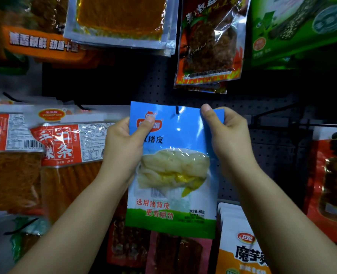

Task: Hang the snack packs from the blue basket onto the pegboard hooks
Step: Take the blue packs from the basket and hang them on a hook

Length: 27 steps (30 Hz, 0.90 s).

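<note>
A dark pegboard (272, 159) is filling the background, with snack packs hanging across it. The blue pack (173, 169) is sitting at the middle of the view, upright against the pegboard, and both hands are holding it by its upper corners. The left hand (124, 147) is gripping the blue pack's upper left edge, its thumb lying across the red logo on the front and its fingers hidden behind. The right hand (226, 135) is pinching the upper right corner, thumb on the front, fingers curled behind. A thin black hook (177, 110) is showing at the top centre of the blue pack, right at its hanging hole; whether the hook is passing fully through the hole cannot be told. The blue pack's clear window is showing pale strips with a yellow piece.

Left of the blue pack, two red-and-white packs (64, 147) of orange sticks are hanging side by side. Above the blue pack, a dark red pack (209, 46) with flame print is hanging, with a silver-edged pack (120, 20) further left and a green pack (294, 30) to the right. Below the blue pack and to its right, a white-and-orange pack (240, 246) is sitting, and a red pack (329, 186) is hanging at the far right.
</note>
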Tool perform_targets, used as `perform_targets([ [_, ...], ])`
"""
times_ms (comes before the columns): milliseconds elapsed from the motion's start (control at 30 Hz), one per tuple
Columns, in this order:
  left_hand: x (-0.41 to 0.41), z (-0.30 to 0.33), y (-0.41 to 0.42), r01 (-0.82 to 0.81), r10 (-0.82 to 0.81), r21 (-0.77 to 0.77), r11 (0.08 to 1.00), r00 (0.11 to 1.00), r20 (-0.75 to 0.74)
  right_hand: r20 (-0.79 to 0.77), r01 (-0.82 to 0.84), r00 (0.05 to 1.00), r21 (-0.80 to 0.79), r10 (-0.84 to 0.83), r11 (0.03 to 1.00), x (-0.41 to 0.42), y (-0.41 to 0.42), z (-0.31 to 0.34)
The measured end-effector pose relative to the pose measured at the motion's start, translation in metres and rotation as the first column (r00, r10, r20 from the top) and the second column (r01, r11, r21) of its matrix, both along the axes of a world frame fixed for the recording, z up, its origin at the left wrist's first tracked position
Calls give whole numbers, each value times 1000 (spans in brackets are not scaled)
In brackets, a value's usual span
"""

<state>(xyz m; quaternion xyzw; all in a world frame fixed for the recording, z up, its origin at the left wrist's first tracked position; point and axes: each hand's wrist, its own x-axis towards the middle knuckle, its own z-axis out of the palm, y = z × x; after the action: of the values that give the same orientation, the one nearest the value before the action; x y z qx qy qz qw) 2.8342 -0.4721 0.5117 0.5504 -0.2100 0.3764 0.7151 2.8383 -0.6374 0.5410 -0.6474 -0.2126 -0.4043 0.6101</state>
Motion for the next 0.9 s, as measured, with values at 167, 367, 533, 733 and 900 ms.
perform_targets([
  [167, 13, 1, -2, -20, 20, 16, 1000, 999, -30, 24, 96, 995, -45, -95, 994, 10, -1, 0],
  [367, 37, 5, -4, -94, 102, 90, 991, 990, -94, 24, 362, 931, -153, -363, 919, 32, -10, 2],
  [533, 61, 8, -9, -198, 214, 137, 971, 971, -108, 48, 571, 810, -285, -584, 770, 46, -15, 8],
  [733, 69, 2, -15, -206, 223, 124, 971, 965, -136, 28, 480, 872, -250, -489, 841, 57, -16, -8],
  [900, 53, -41, -18, -104, 107, 30, 994, 986, -124, -42, 246, 968, -54, -248, 968, 41, -27, -65],
])
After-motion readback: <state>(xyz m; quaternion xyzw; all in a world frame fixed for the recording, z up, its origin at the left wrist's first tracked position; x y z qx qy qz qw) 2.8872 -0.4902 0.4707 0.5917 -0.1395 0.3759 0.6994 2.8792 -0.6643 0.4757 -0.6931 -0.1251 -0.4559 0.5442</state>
